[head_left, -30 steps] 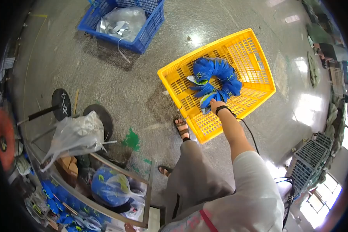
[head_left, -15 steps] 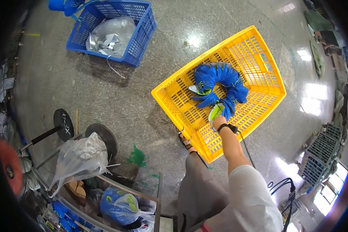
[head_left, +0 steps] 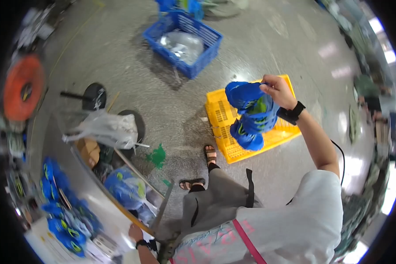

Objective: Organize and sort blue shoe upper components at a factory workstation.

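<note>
My right hand (head_left: 278, 91) is closed on the upper end of a bundle of blue shoe uppers (head_left: 256, 119) with lime-green linings. The bundle hangs in front of the yellow plastic basket (head_left: 220, 110), covering much of its inside. At the lower edge, my left hand (head_left: 136, 232) is at the rim of the work table (head_left: 119, 200), close to a clear bag of blue and green pieces (head_left: 125, 187). Its fingers are too small and blurred to read.
A blue basket (head_left: 207, 55) holding a clear plastic bag stands on the floor ahead. Left of my feet are a round black base (head_left: 136, 121) and a whitish plastic bag (head_left: 108, 130). More blue uppers (head_left: 70, 229) lie on the table at lower left.
My right hand has lifted the shoe uppers, which lay in a ring inside the yellow basket. My left hand has come into view at the table rim. The whole view has shifted.
</note>
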Demonstrator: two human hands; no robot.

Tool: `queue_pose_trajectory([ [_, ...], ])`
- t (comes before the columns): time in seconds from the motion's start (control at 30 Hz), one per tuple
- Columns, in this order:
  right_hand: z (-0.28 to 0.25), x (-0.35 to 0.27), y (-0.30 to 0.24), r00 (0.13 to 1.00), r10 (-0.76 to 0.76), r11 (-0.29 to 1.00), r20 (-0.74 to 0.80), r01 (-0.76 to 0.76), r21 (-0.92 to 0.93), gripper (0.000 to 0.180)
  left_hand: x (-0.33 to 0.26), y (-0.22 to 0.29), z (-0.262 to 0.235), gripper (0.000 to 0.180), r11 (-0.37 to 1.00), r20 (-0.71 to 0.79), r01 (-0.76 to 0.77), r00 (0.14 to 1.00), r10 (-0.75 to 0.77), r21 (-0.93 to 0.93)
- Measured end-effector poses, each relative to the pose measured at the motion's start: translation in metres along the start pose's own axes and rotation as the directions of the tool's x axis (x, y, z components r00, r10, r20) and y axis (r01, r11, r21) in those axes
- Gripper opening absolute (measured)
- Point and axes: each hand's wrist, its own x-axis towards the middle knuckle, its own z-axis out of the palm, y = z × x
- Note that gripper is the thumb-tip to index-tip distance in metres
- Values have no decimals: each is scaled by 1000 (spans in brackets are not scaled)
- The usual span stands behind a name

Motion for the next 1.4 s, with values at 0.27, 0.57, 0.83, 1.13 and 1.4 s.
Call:
queue_pose_trajectory([
  [0.27, 97, -57, -357, 457, -843, 538, 284, 721, 437, 19, -45, 23, -77, 29, 672, 53, 296, 932, -358, -679],
  [0.57, 199, -130, -574, 246, -952, -36, -182, 499, 866, 29, -92, -22, -86, 88, -578, 220, -73, 880, -420, -813],
  [0.83, 409, 48, -561, 505, -838, 482, 206, 509, 713, 15, -118, -85, -63, 96, -805, 303, -350, 794, -526, -480],
  [1.13, 583, -47, -427, -109, -607, 497, 788, 721, 483, 48, -54, -64, -29, 84, -809, 589, -278, 571, -573, -517],
  [1.4, 637, -99, -428, -112, -757, 231, 644, 876, 424, 99, -3, 0, -57, 91, -134, 159, 372, 38, -986, -919],
])
